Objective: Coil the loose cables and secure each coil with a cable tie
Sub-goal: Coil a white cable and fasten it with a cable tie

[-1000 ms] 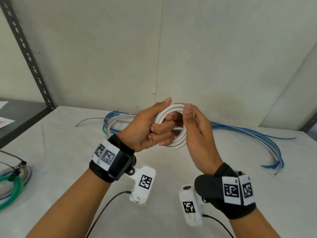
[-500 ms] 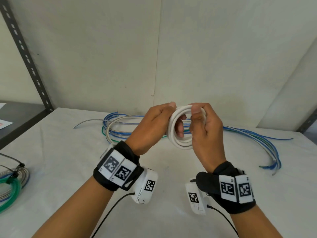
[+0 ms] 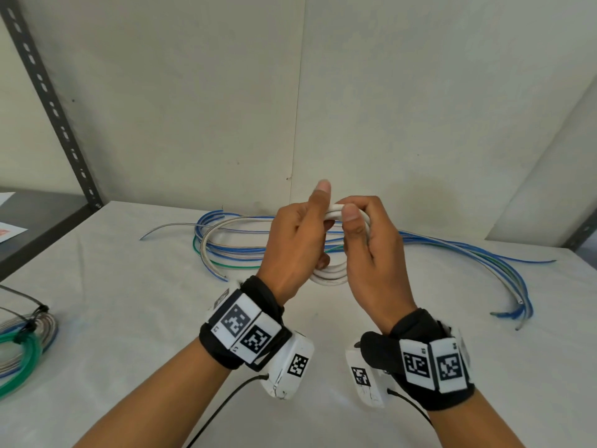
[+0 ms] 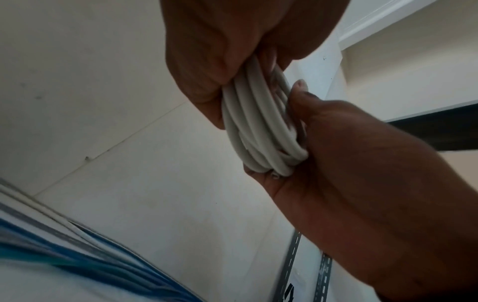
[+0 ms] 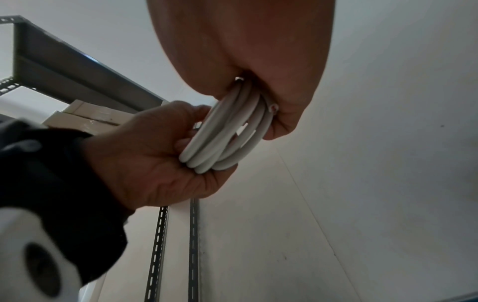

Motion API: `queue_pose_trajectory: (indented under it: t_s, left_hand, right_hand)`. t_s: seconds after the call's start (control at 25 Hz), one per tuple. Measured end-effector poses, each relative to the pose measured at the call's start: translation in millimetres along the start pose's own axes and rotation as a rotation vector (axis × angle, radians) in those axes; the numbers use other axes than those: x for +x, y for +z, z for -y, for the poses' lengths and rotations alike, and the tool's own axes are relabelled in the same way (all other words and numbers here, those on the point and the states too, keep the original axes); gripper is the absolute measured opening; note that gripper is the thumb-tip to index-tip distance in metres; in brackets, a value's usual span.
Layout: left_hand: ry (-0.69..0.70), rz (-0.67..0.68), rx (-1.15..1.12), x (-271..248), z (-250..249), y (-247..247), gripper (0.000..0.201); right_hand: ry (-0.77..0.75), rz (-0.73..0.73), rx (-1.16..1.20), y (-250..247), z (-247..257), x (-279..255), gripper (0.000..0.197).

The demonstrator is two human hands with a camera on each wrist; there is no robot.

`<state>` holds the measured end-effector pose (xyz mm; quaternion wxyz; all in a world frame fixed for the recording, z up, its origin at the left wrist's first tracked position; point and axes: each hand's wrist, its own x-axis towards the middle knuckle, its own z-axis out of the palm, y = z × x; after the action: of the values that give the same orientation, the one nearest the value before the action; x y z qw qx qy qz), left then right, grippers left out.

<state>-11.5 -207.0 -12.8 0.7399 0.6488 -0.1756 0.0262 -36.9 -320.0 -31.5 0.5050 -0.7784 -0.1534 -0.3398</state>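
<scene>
A white cable coil point(image 3: 330, 273) of several turns is held upright above the table between both hands. My left hand point(image 3: 297, 240) grips its left side, thumb raised beside the top of the loop. My right hand point(image 3: 368, 244) grips the right side, thumb pressed on the top strands. In the left wrist view the white coil point(image 4: 258, 126) runs between both palms. In the right wrist view the coil point(image 5: 227, 134) shows a cut end by my right palm. Most of the loop is hidden by the hands. No cable tie shows.
Loose blue, grey and green cables point(image 3: 245, 244) sprawl on the white table point(image 3: 129, 302) behind the hands, their ends trailing to the right point(image 3: 513, 312). Tied green and grey coils point(image 3: 22, 344) lie at the left edge. A slotted metal shelf post point(image 3: 51, 101) stands far left.
The coil has turned more edge-on and both hands have closed in around it. My left thumb has lifted above the loop, and the wrists sit closer together.
</scene>
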Motion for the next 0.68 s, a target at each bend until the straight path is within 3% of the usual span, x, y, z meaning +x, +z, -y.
queue_pose_trajectory:
  t_s: [0.12, 0.28, 0.44, 0.56, 0.68]
  left_hand:
    - [0.007, -0.051, -0.011, 3.1, 5.6, -4.3, 0.053]
    - [0.119, -0.113, 0.145, 9.0, 8.1, -13.3, 0.037]
    - [0.085, -0.148, 0.075, 14.1, 8.6, -19.1, 0.037]
    - [0.110, -0.227, 0.130, 20.5, 10.1, -27.1, 0.041]
    - [0.117, -0.300, 0.146, 26.6, 9.1, -37.0, 0.042]
  right_hand:
    - [0.005, -0.005, -0.004, 4.1, 0.4, -1.8, 0.031]
    - [0.047, 0.098, -0.102, 2.8, -8.8, -2.4, 0.045]
    - [0.123, 0.143, -0.080, 2.9, -11.4, -2.3, 0.051]
    - [-0.002, 0.094, -0.285, -7.3, -11.9, 1.2, 0.038]
    - [-0.024, 0.099, -0.268, -16.8, -8.0, 3.8, 0.019]
